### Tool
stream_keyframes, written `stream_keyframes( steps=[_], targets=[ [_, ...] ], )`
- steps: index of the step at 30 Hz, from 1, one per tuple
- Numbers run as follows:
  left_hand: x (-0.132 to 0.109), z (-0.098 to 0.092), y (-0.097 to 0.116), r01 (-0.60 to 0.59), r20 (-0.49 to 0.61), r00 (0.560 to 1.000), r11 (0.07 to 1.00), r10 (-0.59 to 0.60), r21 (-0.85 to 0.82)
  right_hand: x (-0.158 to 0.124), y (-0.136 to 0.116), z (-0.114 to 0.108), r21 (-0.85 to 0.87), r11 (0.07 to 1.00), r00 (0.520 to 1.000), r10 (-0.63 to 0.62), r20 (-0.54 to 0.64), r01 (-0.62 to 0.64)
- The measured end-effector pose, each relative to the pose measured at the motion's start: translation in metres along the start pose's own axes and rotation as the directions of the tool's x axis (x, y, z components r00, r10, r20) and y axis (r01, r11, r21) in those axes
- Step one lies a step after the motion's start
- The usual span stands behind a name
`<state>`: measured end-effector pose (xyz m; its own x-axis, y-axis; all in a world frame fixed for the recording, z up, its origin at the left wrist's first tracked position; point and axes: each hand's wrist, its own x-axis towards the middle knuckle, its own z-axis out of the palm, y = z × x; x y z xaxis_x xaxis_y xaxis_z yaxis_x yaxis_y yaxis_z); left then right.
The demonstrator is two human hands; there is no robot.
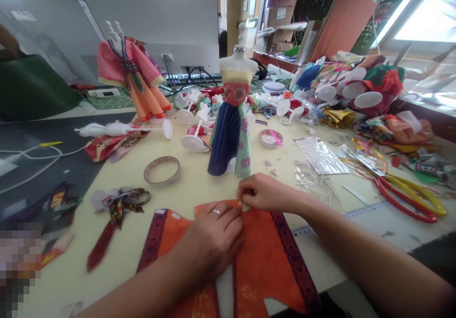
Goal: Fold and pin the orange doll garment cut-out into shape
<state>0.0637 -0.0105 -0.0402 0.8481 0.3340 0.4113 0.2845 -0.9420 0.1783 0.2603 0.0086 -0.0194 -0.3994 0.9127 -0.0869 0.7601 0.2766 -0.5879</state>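
An orange garment piece (263, 261) with dark purple patterned bands lies on the table in front of me. My left hand (221, 235), a ring on one finger, rests on it with the fingers laid over the cloth. My right hand (254, 192) is closed in a pinch at the garment's upper edge, beside the left fingertips. A small whitish bit shows by the pinch; what the fingers hold is too small to make out. Small white strips (176, 216) sit on the garment's upper left corner. Beyond the hands stands a doll form (238, 94) in a blue and green outfit.
Tape rolls (162, 170) and a small dish-like ring (270, 139) lie beyond the hands. Scissors (409, 189) and a ruler (374, 211) are at right. A dressed doll form (133, 75) stands back left, with a cloth heap (377, 85) back right and ribbon scraps (119, 208) at left.
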Motion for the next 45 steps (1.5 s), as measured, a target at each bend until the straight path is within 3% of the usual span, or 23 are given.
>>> stream_keyframes(
  steps=[18,28,45],
  targets=[
    [-0.0021,0.0016,0.0023,-0.011,0.024,1.0,0.996,0.009,0.088,-0.0018,-0.002,0.0012,-0.025,1.0,1.0,0.009,-0.02,-0.01],
    [-0.0021,0.0029,0.0028,0.011,0.022,1.0,0.997,-0.013,0.07,-0.0009,-0.0012,0.0017,-0.031,1.0,1.0,-0.005,-0.025,0.004],
    [0.0017,-0.0042,0.004,0.091,0.122,0.989,0.996,-0.088,-0.017,-0.0026,0.001,0.003,0.009,1.0,0.995,0.015,-0.099,-0.014]
  ],
)
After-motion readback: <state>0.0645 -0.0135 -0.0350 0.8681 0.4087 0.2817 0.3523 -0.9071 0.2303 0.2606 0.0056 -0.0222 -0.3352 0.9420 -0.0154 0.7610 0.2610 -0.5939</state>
